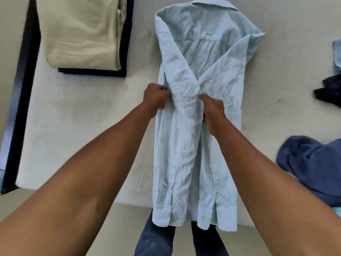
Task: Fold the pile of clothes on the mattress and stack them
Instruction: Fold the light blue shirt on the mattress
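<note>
Shirt: pale blue dress shirt (201, 74) — thin, creased cloth, face down on the white dimpled mattress (83, 115), sleeves crossed over its back, cuffs hanging past the near edge.
Left hand (156, 97): curled, pinching the shirt's left side fold.
Right hand (212, 109): curled, gripping the crossed sleeve.
Stack: folded beige garment (81, 32) on a navy one (92, 72) — far left.

A dark navy border strip (22, 100) runs slantwise down the left side, with a paler blue sheen along its outer edge. Beyond it, and along the bottom, lies plain beige floor (120, 222). Two legs in blue jeans (156, 241) stand there at bottom centre.
</note>
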A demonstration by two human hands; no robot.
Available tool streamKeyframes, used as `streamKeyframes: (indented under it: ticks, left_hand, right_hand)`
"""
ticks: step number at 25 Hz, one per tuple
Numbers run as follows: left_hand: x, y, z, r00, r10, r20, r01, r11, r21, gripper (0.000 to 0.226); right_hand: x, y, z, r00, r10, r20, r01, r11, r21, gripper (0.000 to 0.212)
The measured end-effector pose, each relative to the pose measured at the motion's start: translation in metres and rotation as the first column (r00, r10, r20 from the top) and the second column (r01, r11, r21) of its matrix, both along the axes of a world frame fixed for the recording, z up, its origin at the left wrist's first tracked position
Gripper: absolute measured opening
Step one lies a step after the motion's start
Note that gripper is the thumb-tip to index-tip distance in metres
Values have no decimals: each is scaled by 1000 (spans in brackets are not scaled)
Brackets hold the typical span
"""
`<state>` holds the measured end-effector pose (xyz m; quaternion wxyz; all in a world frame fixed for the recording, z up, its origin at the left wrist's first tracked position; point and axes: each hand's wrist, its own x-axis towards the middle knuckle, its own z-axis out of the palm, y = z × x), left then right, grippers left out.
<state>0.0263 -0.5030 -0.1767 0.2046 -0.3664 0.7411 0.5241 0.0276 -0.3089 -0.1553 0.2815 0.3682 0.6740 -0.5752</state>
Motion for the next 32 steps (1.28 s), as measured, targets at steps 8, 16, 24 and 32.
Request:
streamKeyframes:
  ticks: [8, 16, 24, 32]
  left_hand:
    - [-24, 5, 15, 890, 386, -243, -418, 903, -95, 23]
    - [-111, -45, 18, 952, 299, -66, -271, 923, 273, 57]
    - [-160, -52, 20, 952, 229, -202, -206, 970, 126, 60]
    - [-169, -56, 8, 920, 296, -258, -279, 955, 99, 57]
  right_hand:
    - [-13, -6, -11, 963, -224, -151, 242, 964, 111, 14]
    - [-39, -4, -11, 998, -68, 17, 69, 998, -12, 29]
    - [-57, 2, -2, 979, 71, 191, -40, 986, -159, 38]
    - [-29, -13, -13, 866, -479, -145, 498, 852, 160, 19]
